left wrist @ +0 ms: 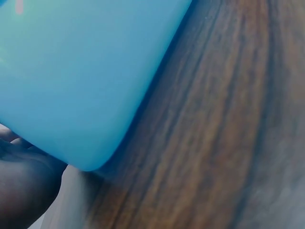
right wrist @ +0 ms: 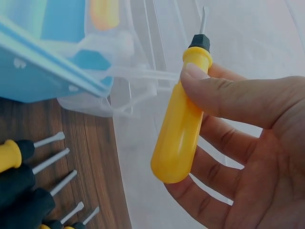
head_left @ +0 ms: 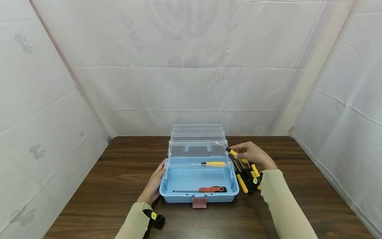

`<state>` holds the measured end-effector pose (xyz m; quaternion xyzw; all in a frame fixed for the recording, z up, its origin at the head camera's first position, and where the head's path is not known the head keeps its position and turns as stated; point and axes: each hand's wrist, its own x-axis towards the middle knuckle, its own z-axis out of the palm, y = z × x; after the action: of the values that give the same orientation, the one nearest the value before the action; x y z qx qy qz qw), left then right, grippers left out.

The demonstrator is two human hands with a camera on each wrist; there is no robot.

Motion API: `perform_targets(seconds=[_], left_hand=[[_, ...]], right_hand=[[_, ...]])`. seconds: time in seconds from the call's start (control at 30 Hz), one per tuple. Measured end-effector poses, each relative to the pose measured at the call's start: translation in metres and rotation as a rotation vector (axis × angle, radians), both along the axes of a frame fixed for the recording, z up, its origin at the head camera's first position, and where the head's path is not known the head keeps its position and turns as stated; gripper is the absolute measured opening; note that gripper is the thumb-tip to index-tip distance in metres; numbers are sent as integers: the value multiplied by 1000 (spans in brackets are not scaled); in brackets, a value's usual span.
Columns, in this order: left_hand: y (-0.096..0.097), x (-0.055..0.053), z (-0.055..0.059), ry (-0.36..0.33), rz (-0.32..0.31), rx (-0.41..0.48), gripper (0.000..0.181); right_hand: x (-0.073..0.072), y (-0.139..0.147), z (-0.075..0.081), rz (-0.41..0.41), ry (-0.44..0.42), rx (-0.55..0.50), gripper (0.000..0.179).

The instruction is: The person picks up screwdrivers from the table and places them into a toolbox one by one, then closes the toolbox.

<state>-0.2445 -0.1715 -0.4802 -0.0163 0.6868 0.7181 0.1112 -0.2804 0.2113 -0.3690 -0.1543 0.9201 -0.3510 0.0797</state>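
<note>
In the head view my right hand [head_left: 252, 154] holds a yellow-handled screwdriver [head_left: 232, 151] above the right rim of a blue toolbox [head_left: 191, 199]. The right wrist view shows the thumb and fingers pinching the yellow handle [right wrist: 178, 136], with its black collar and metal blade pointing away. My left hand [head_left: 155, 182] rests along the box's left side, its fingers against the wall. A red-handled screwdriver [head_left: 212, 189] lies at the front inside the box. Another yellow screwdriver [head_left: 215, 164] lies in the clear tray [head_left: 179, 165] toward the back.
Several black and yellow screwdrivers [head_left: 242, 183] lie on the wooden table [head_left: 131, 159] right of the box, under my right forearm. The clear lid [head_left: 197, 132] stands raised at the back. A pink latch [head_left: 199, 201] hangs at the front. White sheets [head_left: 191, 89] enclose the table.
</note>
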Motion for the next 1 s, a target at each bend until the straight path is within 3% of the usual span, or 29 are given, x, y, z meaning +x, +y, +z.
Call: perform_targets(seconds=[0.23,0.7,1.0], left_hand=[[2,1,0,-7,2,5,54],[3,0,1,-5,-6,3,54],[3,0,1,-7,-4,1,55]], right_hand=[[-3,-12,3,-28,-53,-24,38],[-8,-31,8,45,16,29,34],[-12,-43,7,71,37,8,28]])
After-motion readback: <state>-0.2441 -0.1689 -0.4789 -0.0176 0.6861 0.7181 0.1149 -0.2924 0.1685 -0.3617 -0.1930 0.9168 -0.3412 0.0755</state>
